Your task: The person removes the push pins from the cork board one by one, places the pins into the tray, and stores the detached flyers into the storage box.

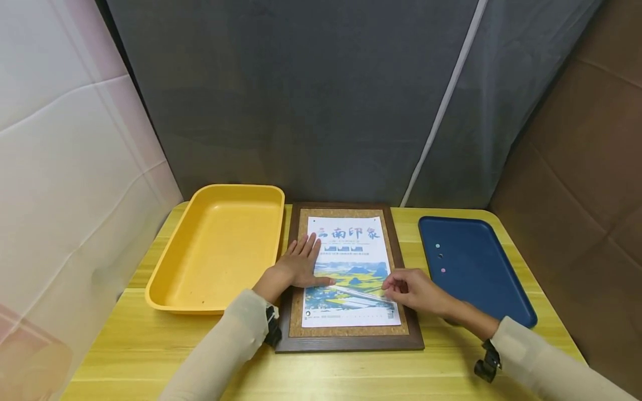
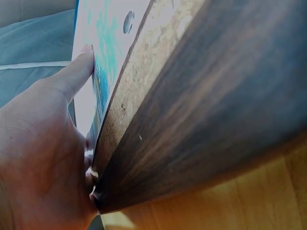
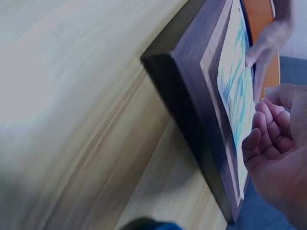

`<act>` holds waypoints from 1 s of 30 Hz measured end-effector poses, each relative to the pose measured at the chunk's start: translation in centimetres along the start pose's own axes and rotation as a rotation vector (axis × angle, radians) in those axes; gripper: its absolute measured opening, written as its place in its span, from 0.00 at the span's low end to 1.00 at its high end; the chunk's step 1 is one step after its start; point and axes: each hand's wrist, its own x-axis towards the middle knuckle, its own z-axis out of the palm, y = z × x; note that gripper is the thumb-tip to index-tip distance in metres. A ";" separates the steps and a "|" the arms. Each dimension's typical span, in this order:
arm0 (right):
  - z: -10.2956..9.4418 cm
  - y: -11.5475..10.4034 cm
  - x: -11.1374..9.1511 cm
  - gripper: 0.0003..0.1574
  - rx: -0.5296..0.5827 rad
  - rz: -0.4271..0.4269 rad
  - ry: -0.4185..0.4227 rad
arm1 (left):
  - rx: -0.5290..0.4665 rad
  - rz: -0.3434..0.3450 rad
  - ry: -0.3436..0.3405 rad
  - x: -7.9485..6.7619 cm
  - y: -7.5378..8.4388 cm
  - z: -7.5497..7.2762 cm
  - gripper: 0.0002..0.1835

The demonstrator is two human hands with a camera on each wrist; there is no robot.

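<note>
A printed sheet (image 1: 346, 233) with large blue characters and a landscape picture lies on a cork board (image 1: 346, 332) framed in dark brown wood. My left hand (image 1: 299, 267) rests on the sheet's left side with fingers spread. A round metal thumbtack (image 2: 128, 22) sits in the sheet's lower left corner. Small dark dots mark both top corners. Over the picture's right edge is my right hand (image 1: 408, 287); in the right wrist view its fingers (image 3: 268, 134) are curled and the thumb meets the index fingertip. I cannot tell whether something small is pinched there.
To the left stands a deep yellow tray (image 1: 215, 305). On the right, a dark blue tray (image 1: 484, 267) carries a pale tack (image 1: 437, 245), a dark one (image 1: 440, 256) and a pink one (image 1: 443, 270). All stand on a wooden table (image 1: 125, 345), with a grey curtain (image 1: 301, 100) behind.
</note>
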 end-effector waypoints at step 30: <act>6.1 -3.5 3.7 0.03 0.087 -0.015 -0.037 | -0.025 -0.020 0.003 0.0 0.0 0.1 0.62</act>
